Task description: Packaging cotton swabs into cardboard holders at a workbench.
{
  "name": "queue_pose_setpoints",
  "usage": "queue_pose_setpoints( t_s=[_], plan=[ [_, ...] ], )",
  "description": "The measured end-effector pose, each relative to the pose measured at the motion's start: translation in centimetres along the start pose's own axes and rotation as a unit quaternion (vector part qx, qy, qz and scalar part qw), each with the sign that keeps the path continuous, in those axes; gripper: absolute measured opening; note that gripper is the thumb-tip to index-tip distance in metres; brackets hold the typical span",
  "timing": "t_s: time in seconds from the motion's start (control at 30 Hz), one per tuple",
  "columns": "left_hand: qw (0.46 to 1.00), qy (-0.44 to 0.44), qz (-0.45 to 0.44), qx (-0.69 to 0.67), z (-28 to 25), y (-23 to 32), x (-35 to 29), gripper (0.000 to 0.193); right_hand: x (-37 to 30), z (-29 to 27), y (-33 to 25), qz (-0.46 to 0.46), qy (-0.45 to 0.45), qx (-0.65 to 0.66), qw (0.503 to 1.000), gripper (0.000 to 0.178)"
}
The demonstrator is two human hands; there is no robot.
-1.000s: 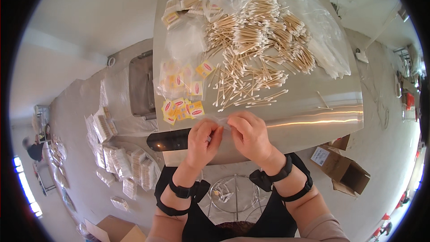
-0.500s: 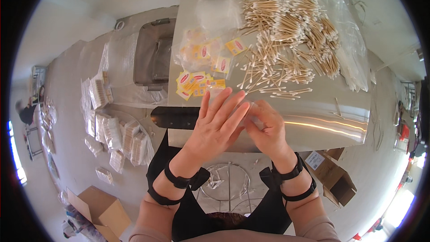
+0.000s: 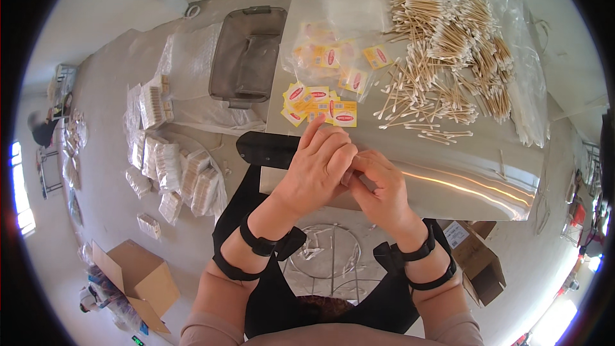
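At the near edge of the metal table (image 3: pixel 461 166), my left hand (image 3: pixel 317 170) and my right hand (image 3: pixel 381 182) meet with curled fingers. Their fingertips pinch together around something small and pale, mostly hidden, which may be clear plastic. Just beyond my left fingers lie several yellow-and-white printed cards (image 3: pixel 311 104). More cards show through clear plastic bags (image 3: pixel 327 54) behind them. A large heap of cotton swabs (image 3: pixel 455 45) with wooden sticks spreads at the right, some loose toward my right hand.
A black flat strip (image 3: pixel 266 150) with a rounded end juts past the table's left edge. Clear plastic sheeting (image 3: pixel 528 90) lies along the right side. On the floor are a grey bin (image 3: pixel 246 99), packed swab bundles (image 3: pixel 166 166) and open cardboard boxes (image 3: pixel 138 275).
My left fingers, stretched out before, have curled in toward my right fingertips. The view has shifted, so the table and its contents appear farther right. A card now shows beyond my left fingertips.
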State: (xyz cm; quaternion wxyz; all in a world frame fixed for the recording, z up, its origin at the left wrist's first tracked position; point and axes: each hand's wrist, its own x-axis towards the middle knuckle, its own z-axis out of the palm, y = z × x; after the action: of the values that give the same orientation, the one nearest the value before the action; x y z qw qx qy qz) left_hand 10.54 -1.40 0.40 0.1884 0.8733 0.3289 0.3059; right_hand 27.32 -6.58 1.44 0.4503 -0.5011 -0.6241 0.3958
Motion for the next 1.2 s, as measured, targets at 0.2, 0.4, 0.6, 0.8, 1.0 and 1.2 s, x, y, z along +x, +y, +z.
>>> queue_pose_setpoints(
  t_s=[0.2,0.4,0.6,0.8,1.0,1.2],
  plan=[
    [0.998,0.035,-0.052,0.025,-2.9,-1.5,0.0,0.048,-0.3,-0.4,0.6,0.031,0.021,0.113,0.993,0.022],
    [0.946,-0.058,-0.251,0.197,-11.0,-8.7,-6.0,0.044,-0.8,-1.5,2.7,0.183,0.082,0.248,0.948,0.021],
    [0.891,-0.181,-0.35,0.224,-9.8,-9.2,-8.1,0.046,-0.9,-1.5,2.6,0.195,0.072,0.235,0.95,0.02],
    [0.915,-0.162,-0.318,0.187,-9.9,-7.4,-6.5,0.047,-0.6,-1.5,2.7,0.218,0.07,0.223,0.948,0.018],
    [0.93,-0.166,-0.245,0.216,-8.7,-5.3,-4.6,0.047,-0.5,-1.4,2.5,0.232,0.069,0.204,0.948,0.017],
    [0.92,-0.164,-0.214,0.284,-6.2,-3.1,-3.6,0.039,-0.5,-1.4,2.7,0.223,0.065,0.193,0.953,0.016]
  ],
)
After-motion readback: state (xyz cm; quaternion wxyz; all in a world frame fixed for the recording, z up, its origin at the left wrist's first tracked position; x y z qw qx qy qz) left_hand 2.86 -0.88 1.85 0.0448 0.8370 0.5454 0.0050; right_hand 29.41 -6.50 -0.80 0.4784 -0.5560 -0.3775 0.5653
